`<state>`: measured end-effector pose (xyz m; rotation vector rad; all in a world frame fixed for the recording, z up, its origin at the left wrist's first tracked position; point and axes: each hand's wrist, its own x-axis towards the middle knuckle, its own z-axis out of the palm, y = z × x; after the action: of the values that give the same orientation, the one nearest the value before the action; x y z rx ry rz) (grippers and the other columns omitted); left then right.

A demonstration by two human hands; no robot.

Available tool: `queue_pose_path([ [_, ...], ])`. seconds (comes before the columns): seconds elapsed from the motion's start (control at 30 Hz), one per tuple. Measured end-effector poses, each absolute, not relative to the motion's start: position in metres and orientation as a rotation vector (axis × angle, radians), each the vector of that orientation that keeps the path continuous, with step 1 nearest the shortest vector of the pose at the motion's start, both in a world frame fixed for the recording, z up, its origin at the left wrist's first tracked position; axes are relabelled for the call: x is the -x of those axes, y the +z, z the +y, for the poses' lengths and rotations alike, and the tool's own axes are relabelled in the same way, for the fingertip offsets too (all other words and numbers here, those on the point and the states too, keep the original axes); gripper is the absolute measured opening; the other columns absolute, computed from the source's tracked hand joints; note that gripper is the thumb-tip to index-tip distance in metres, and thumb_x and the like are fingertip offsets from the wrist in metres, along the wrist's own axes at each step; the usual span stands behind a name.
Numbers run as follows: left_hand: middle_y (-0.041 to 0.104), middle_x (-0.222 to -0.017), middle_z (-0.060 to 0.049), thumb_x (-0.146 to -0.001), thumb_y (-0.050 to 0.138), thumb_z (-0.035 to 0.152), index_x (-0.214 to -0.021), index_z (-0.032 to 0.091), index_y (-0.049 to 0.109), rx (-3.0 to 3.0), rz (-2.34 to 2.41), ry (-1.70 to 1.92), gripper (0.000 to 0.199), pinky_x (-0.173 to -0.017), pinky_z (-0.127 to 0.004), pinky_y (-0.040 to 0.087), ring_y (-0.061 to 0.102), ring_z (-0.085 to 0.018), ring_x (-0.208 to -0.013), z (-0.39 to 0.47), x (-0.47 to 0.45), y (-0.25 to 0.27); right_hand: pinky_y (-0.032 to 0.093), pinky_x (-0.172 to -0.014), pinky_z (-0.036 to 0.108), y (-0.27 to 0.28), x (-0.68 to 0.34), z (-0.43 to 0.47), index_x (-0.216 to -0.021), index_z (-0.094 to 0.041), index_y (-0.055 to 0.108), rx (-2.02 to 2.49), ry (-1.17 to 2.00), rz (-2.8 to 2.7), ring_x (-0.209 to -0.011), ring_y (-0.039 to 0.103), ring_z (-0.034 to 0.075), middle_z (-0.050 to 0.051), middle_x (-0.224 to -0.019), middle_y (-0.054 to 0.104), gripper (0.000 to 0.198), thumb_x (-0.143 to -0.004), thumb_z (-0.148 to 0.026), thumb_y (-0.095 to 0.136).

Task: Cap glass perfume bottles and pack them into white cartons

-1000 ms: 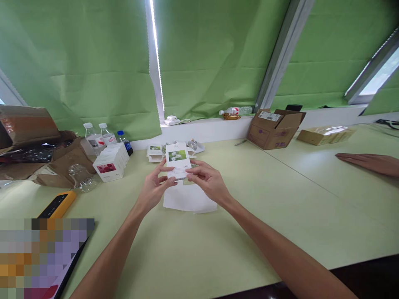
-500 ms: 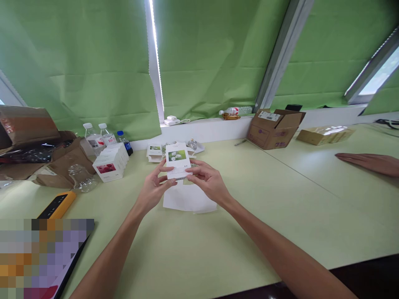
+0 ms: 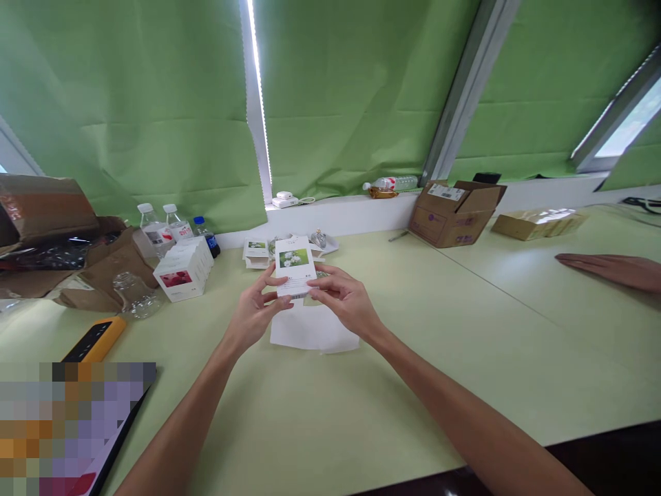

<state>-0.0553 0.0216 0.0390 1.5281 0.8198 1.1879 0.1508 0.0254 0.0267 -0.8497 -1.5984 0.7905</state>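
Observation:
Between my two hands is a small white carton [image 3: 294, 262] with a green picture of white flowers, held tilted above the table. The fingers of my left hand [image 3: 259, 301] grip its lower left edge, and my right hand [image 3: 341, 296] grips its lower right edge. Under the carton lies a white sheet of paper [image 3: 312, 331], partly covered by my hands. Just behind it stand an opened small white box [image 3: 257, 253] with a similar picture and a small clear glass item [image 3: 319, 238], whose kind I cannot make out.
Left are a row of white boxes [image 3: 180, 275], an empty clear bottle [image 3: 135, 295], capped bottles [image 3: 155, 234], a torn cardboard box [image 3: 62, 255] and an orange device [image 3: 96, 339]. To the right are a brown carton [image 3: 449, 217], a yellow tray [image 3: 540, 224] and another person's hand [image 3: 609, 270].

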Motion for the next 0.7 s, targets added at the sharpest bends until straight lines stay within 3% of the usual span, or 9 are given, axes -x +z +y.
queue_pose_path([
  [0.37, 0.018, -0.155, -0.005, -0.074, 0.071, 0.036, -0.100, 0.020, 0.064, -1.518, 0.832, 1.212, 0.031, -0.086, -0.050, 0.057, 0.064, -0.029, -0.102, 0.0231, 0.0551, 0.0369, 0.058, -0.081, 0.035, 0.0249, -0.1507, 0.0257, -0.095, -0.027, 0.074, 0.855, 0.786, -1.599, -0.120, 0.052, 0.027, 0.006, -0.126, 0.055, 0.022, -0.080, -0.041, 0.066],
  [0.7, 0.015, -0.156, -0.005, -0.076, 0.070, 0.034, -0.100, 0.018, 0.062, -1.516, 0.855, 1.212, 0.030, -0.083, -0.045, 0.059, 0.064, -0.027, -0.102, 0.0230, 0.0543, 0.0354, 0.058, -0.082, 0.034, 0.0261, -0.1506, 0.0258, -0.096, -0.025, 0.073, 0.844, 0.790, -1.610, -0.118, 0.053, 0.026, 0.007, -0.126, 0.055, 0.020, -0.081, -0.037, 0.066],
])
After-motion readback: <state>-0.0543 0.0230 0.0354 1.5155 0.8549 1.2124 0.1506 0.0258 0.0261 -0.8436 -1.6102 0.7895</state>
